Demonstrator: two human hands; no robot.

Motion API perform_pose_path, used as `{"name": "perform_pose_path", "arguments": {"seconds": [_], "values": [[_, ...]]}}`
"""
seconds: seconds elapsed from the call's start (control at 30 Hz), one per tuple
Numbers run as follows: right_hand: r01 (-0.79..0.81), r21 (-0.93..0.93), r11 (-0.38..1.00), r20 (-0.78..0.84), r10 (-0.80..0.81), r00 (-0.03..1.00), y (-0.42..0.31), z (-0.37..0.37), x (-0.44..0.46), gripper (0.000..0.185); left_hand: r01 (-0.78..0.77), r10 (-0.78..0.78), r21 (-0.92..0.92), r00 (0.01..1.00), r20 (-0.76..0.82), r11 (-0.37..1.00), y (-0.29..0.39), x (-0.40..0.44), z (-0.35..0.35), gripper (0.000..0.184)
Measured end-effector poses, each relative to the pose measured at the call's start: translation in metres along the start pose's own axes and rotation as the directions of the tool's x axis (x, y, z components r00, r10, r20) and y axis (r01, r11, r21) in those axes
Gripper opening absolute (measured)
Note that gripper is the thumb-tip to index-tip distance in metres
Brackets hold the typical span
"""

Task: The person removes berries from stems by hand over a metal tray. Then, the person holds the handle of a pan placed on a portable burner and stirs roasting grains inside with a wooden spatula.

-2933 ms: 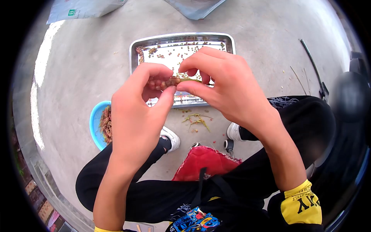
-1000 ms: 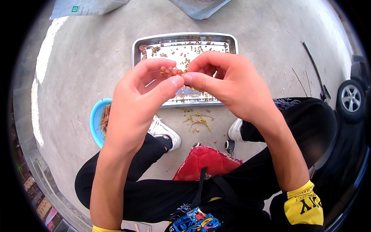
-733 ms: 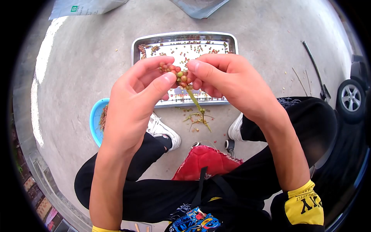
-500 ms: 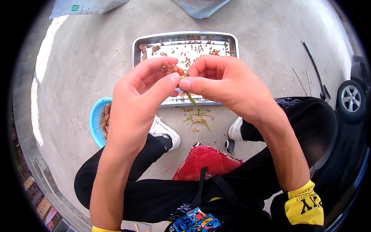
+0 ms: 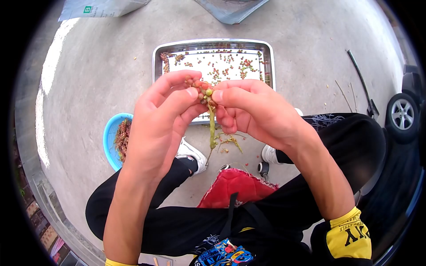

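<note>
So both hands are up over the near half of the tray (image 5: 157, 66), working on one small bunch (image 5: 200, 88) of reddish berries with a few green ones. The left hand (image 5: 155, 119) has its fingers curled in with just a small gap, the bunch held between thumb and fingertips. The right hand (image 5: 257, 108) has its fingers drawn in close too, thumb tip right against the bunch next to a green berry; can't really tell if it's got one single berry pinched. The green stem (image 5: 212, 126) dangles from the bunch, and from this angle it crosses the tray's near edge.

The tray's metal, with loose berries (image 5: 246, 66) scattered about and some little clusters (image 5: 166, 61) in its far left corner. Off the tray's left side, closer to the person, there's a blue bowl (image 5: 108, 141) with more bunches (image 5: 122, 139) in it. Stem scraps (image 5: 231, 140) lie on the floor (image 5: 306, 66) just off the tray's near edge, and a red cushion (image 5: 235, 190) is nearer the person than those. Well right of the tray there's a long black tool (image 5: 360, 77) with a couple of thin twigs (image 5: 343, 96) near it.
</note>
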State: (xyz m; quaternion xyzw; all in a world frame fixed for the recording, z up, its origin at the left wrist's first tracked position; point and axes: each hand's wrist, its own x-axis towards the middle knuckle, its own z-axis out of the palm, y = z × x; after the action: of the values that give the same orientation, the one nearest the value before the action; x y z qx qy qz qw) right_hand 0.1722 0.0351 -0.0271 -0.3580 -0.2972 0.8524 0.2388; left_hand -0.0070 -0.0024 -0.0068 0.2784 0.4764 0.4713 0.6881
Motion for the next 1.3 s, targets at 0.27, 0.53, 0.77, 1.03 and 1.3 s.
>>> {"name": "perform_pose_path", "arguments": {"seconds": [0.27,0.53,0.77,1.03,1.3], "values": [[0.088,-0.495,0.865,-0.032,-0.120,0.992,-0.010,0.002,-0.005,0.022,-0.066,0.082,0.254,0.995,-0.056,0.965,0.003,-0.001,0.007,0.030],[-0.121,0.331,0.936,0.167,0.068,0.984,0.002,-0.004,-0.004,0.016,-0.034,0.037,-0.043,0.998,0.052,0.999,0.000,0.000,0.000,0.031],[-0.129,0.452,0.882,0.121,0.082,0.989,0.009,0.004,-0.001,0.019,-0.068,0.073,-0.144,0.997,0.031,0.987,0.002,0.003,-0.001,0.034],[0.073,-0.468,0.881,-0.158,-0.164,0.974,-0.014,0.007,-0.006,0.031,-0.067,0.068,-0.095,0.998,0.008,0.993,0.000,0.005,0.002,0.037],[0.191,-0.239,0.952,-0.112,-0.222,0.969,0.004,0.005,-0.003,0.028,-0.124,0.124,-0.006,0.992,0.013,0.992,0.000,0.004,0.003,0.037]]}}
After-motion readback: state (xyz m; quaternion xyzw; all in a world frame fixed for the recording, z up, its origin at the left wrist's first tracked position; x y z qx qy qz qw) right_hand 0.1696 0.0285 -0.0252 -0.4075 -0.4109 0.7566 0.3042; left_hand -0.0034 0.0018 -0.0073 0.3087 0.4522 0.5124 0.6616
